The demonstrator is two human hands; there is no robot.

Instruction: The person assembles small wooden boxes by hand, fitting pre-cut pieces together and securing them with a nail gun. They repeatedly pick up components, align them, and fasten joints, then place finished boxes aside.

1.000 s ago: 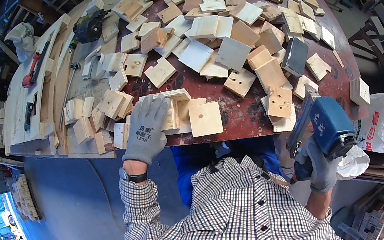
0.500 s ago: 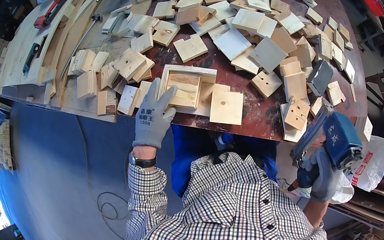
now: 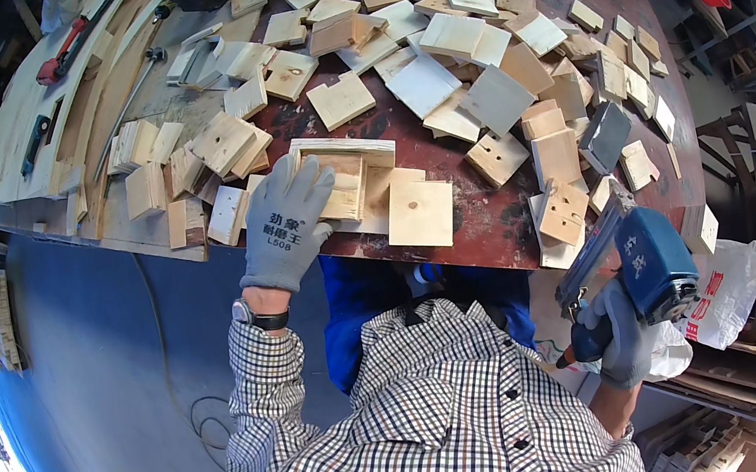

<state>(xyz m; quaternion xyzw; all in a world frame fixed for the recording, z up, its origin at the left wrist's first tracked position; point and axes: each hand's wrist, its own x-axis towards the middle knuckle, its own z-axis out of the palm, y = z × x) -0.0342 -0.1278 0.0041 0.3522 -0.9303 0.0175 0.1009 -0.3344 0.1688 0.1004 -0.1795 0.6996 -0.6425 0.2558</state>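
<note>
My left hand, in a grey glove, lies over the left side of a small open wooden box at the table's near edge. Its fingers are stretched and slightly apart, resting on the wood; the glove hides that side of the box. Against the box's right side lies a square wooden board with a small dark spot. My right hand, also gloved, is closed around the grip of a blue nail gun. The nail gun is off the table's near right edge, its narrow nose tilted up toward the wood pieces.
Many loose wood blocks are heaped across the dark red table. A red-handled tool and a long metal bar lie at the far left. A white plastic bag sits right of the nail gun, near stacked boards.
My left hand has shifted its fingers from gripping the box's wall to lying stretched over it. The nail gun stays in my right hand. The whole view has shifted slightly.
</note>
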